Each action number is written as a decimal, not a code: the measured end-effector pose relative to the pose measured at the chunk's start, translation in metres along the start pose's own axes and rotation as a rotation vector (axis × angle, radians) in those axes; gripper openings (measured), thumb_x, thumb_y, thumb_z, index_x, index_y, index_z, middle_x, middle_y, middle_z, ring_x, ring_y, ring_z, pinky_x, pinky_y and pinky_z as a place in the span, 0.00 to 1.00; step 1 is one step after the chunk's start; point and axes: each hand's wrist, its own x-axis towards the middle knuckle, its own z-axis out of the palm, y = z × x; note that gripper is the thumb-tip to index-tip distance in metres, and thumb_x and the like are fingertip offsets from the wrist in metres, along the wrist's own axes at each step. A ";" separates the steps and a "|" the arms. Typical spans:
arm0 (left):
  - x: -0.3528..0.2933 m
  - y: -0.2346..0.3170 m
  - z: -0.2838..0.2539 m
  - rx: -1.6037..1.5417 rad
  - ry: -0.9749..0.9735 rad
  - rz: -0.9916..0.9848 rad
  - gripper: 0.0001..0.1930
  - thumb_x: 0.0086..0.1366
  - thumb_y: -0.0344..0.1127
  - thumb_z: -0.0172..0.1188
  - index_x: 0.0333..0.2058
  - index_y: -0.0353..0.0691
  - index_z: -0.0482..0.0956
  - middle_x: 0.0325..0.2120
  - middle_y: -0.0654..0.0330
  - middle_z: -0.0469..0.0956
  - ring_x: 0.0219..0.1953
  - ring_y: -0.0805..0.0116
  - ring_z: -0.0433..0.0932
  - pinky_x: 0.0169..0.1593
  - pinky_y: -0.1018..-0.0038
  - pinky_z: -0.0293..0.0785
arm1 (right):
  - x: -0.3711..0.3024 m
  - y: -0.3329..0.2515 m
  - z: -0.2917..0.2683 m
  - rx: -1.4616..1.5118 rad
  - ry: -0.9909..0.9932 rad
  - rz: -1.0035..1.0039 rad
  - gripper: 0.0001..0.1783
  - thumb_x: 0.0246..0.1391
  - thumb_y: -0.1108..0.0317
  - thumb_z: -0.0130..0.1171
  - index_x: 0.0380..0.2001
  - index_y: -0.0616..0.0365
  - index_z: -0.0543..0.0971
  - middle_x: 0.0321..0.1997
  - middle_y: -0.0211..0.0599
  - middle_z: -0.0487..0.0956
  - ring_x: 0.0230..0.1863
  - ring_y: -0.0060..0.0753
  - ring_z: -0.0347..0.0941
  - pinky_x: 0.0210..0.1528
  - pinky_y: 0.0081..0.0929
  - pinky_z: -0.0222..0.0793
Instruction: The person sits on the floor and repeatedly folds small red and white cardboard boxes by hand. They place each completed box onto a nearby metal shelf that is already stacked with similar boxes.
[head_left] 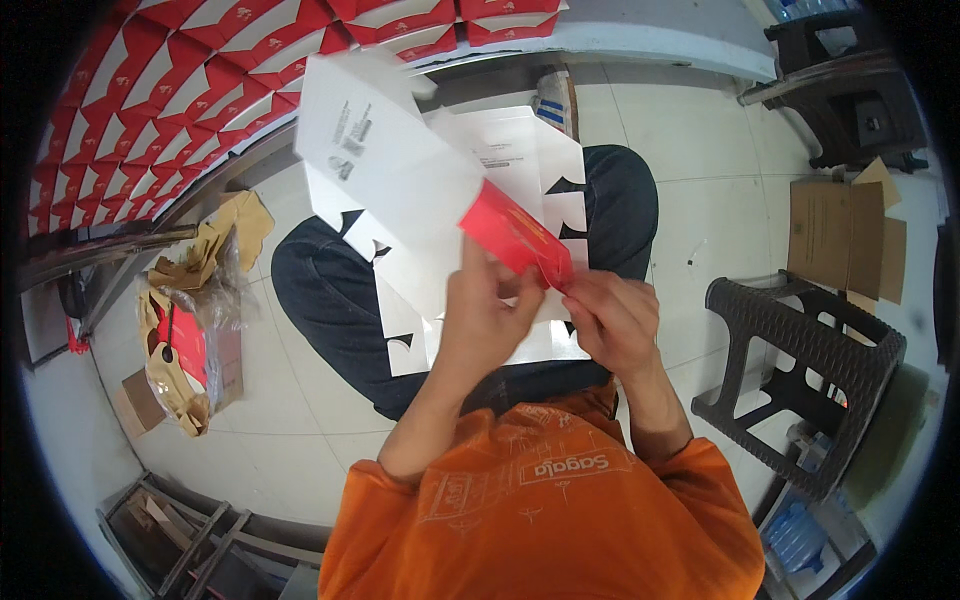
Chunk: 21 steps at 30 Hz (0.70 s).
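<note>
A partly folded cardboard box (400, 160), white with printed marks on one face and red along a folded side panel (512, 228), is held tilted above my lap. My left hand (485, 315) has its fingers closed around the lower edge of the red panel. At that panel's right corner, my right hand (615, 315) pinches the red card between thumb and fingers. Beneath the hands, a flat white box blank (510, 140) with notched tabs lies across my thighs; the held box hides part of it.
Finished-looking red and white boxes (240, 100) are stacked at the far left. A torn carton with plastic wrap (215, 345) stands on the floor at left. To the right are a dark plastic stool (800, 340), a brown carton (835, 235) and a blue water bottle (795, 535).
</note>
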 end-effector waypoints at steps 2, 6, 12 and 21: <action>-0.005 0.006 0.005 0.076 -0.037 -0.013 0.21 0.62 0.25 0.57 0.49 0.31 0.57 0.30 0.46 0.83 0.33 0.48 0.84 0.35 0.66 0.81 | 0.002 0.002 0.003 -0.010 -0.016 0.007 0.06 0.48 0.77 0.64 0.31 0.63 0.78 0.31 0.43 0.81 0.26 0.38 0.79 0.26 0.25 0.72; -0.016 -0.003 0.008 0.339 -0.172 0.041 0.24 0.61 0.27 0.59 0.51 0.32 0.57 0.29 0.46 0.82 0.31 0.42 0.82 0.33 0.63 0.79 | 0.015 0.003 0.011 0.025 -0.035 0.182 0.09 0.47 0.75 0.65 0.32 0.59 0.77 0.32 0.40 0.81 0.28 0.34 0.79 0.27 0.24 0.72; -0.022 -0.001 -0.007 0.292 -0.433 0.343 0.38 0.59 0.30 0.62 0.65 0.33 0.52 0.41 0.42 0.78 0.41 0.42 0.77 0.45 0.57 0.73 | 0.006 0.007 0.009 0.635 -0.188 0.860 0.13 0.57 0.70 0.60 0.34 0.55 0.63 0.29 0.26 0.70 0.30 0.18 0.66 0.32 0.22 0.66; -0.036 0.055 -0.090 0.288 -0.194 -0.065 0.04 0.56 0.26 0.64 0.23 0.34 0.81 0.11 0.58 0.71 0.13 0.75 0.69 0.23 0.78 0.66 | 0.069 -0.018 -0.004 0.641 -0.367 0.515 0.10 0.50 0.71 0.66 0.35 0.60 0.77 0.25 0.30 0.71 0.20 0.16 0.61 0.23 0.19 0.58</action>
